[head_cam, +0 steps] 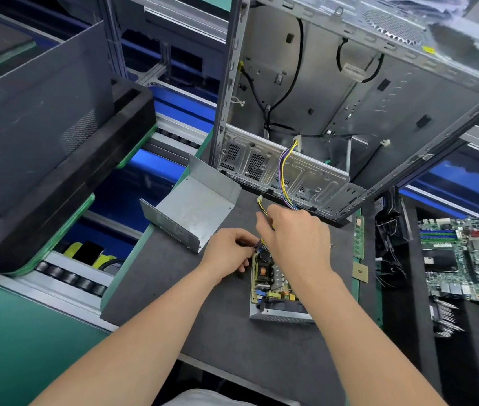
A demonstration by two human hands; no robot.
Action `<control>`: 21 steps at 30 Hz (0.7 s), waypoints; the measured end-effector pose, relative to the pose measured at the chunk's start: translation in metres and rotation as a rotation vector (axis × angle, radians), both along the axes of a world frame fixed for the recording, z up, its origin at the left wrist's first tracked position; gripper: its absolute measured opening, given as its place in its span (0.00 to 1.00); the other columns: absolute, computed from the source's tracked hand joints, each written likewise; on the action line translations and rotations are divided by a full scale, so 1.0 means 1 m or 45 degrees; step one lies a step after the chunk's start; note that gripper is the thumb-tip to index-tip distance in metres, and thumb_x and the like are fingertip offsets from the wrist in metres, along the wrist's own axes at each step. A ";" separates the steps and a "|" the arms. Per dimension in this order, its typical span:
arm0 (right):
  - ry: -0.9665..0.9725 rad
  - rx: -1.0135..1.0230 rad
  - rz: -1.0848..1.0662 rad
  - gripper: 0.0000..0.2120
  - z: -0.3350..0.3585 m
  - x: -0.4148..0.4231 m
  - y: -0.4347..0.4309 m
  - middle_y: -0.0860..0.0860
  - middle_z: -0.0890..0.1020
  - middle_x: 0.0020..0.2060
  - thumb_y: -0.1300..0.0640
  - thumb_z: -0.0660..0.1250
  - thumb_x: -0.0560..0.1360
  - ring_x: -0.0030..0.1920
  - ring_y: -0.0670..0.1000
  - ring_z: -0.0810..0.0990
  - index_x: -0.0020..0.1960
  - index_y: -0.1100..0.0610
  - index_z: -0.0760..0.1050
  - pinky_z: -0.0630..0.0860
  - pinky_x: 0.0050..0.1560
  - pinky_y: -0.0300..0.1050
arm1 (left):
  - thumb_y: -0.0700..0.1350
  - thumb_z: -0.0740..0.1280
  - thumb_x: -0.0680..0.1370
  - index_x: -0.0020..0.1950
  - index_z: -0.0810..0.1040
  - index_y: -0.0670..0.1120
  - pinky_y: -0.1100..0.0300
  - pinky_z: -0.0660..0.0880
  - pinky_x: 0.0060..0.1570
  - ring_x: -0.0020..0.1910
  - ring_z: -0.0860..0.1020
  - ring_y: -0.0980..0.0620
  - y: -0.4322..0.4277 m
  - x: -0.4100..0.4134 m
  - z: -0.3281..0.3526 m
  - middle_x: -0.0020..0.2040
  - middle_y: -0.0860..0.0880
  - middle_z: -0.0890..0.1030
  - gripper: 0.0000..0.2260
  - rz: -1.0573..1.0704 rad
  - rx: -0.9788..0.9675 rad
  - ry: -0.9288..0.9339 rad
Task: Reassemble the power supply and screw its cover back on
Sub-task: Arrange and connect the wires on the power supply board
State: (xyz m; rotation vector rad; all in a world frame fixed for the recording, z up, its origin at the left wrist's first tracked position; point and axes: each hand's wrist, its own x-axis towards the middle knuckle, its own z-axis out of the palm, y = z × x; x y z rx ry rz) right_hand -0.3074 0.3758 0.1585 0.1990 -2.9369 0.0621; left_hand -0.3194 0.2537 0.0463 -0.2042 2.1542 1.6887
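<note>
Your power supply (279, 313) sits open on the dark counter (173, 288) right under your hands, its circuit board (264, 273) bare and facing up in the metal base. Your left hand (226, 256) is at the board's far left corner, its grip narrow — thumb and fingers pinch a small dark piece (257, 244) there, too small to identify. Your right hand (296, 238) hangs over the far end of the board with its fingers curled round the yellow-and-black wires (263, 209), which end in a white plug just beyond your fingertips. The cover (195, 205) — a bent grey metal sheet — lies off the unit, on the counter to the far left of your hands, open side up. Behind it all stands the stripped computer case (334, 92), tilted, with a purple-and-yellow wire bundle (285, 168) hanging inside. To the right lie a memory stick (359, 238), a processor chip (360, 271) and, further out, a green motherboard (466, 259).
</note>
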 end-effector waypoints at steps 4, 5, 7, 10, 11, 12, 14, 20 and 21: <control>-0.011 0.079 -0.004 0.23 0.001 -0.003 0.000 0.55 0.80 0.33 0.39 0.59 0.84 0.35 0.64 0.81 0.36 0.52 0.69 0.62 0.33 0.47 | 0.38 0.69 0.77 0.44 0.83 0.56 0.66 0.74 0.27 0.22 0.76 0.54 0.000 0.007 0.000 0.28 0.53 0.82 0.12 -0.018 -0.071 0.115; -0.085 0.083 0.048 0.22 0.000 -0.004 0.003 0.54 0.80 0.40 0.38 0.55 0.85 0.39 0.64 0.81 0.42 0.53 0.72 0.65 0.34 0.48 | 0.39 0.70 0.77 0.44 0.83 0.56 0.67 0.74 0.28 0.22 0.76 0.54 0.000 0.007 0.001 0.27 0.52 0.81 0.11 -0.016 -0.075 0.121; -0.230 -0.014 0.253 0.16 0.002 -0.004 0.007 0.52 0.74 0.49 0.41 0.55 0.85 0.40 0.63 0.79 0.52 0.53 0.70 0.74 0.38 0.52 | 0.39 0.69 0.77 0.41 0.82 0.55 0.69 0.73 0.27 0.21 0.76 0.54 0.000 0.006 0.002 0.26 0.53 0.81 0.11 -0.005 -0.093 0.114; -0.358 0.012 0.531 0.08 0.015 -0.001 0.010 0.50 0.68 0.53 0.51 0.63 0.80 0.34 0.58 0.74 0.56 0.51 0.67 0.76 0.35 0.55 | 0.36 0.66 0.74 0.38 0.82 0.53 0.67 0.72 0.26 0.20 0.76 0.54 0.000 0.004 0.005 0.25 0.52 0.80 0.12 0.016 -0.069 0.047; -0.399 0.082 0.617 0.10 0.017 -0.003 0.011 0.50 0.68 0.54 0.55 0.65 0.78 0.34 0.57 0.73 0.57 0.51 0.67 0.75 0.32 0.53 | 0.36 0.67 0.73 0.38 0.82 0.52 0.67 0.72 0.25 0.20 0.76 0.54 -0.001 0.003 0.005 0.25 0.51 0.80 0.12 0.016 -0.066 0.017; -0.433 0.167 0.691 0.12 0.019 -0.005 0.011 0.50 0.68 0.55 0.59 0.66 0.76 0.36 0.56 0.73 0.57 0.51 0.67 0.73 0.31 0.52 | 0.36 0.68 0.73 0.37 0.81 0.51 0.68 0.72 0.25 0.21 0.76 0.54 -0.002 0.001 0.005 0.26 0.51 0.81 0.10 0.011 -0.076 -0.014; -0.472 0.347 0.805 0.15 0.021 -0.007 0.010 0.49 0.72 0.53 0.65 0.66 0.74 0.44 0.56 0.76 0.57 0.51 0.70 0.70 0.33 0.50 | 0.38 0.70 0.73 0.34 0.79 0.49 0.67 0.71 0.26 0.22 0.77 0.53 -0.003 -0.001 0.003 0.27 0.49 0.82 0.09 0.009 -0.091 -0.057; -0.503 0.335 0.684 0.14 0.019 -0.005 0.013 0.48 0.73 0.54 0.66 0.65 0.75 0.48 0.56 0.79 0.57 0.52 0.75 0.63 0.36 0.47 | 0.34 0.71 0.74 0.29 0.83 0.57 0.64 0.73 0.25 0.22 0.76 0.53 -0.002 -0.004 -0.005 0.27 0.51 0.81 0.20 0.018 0.021 -0.034; -0.487 0.311 0.629 0.14 0.018 -0.005 0.013 0.49 0.73 0.54 0.66 0.65 0.75 0.48 0.58 0.79 0.57 0.52 0.74 0.64 0.36 0.48 | 0.32 0.72 0.74 0.32 0.84 0.55 0.62 0.75 0.26 0.23 0.76 0.52 -0.002 -0.004 -0.006 0.30 0.51 0.83 0.18 0.030 0.050 -0.032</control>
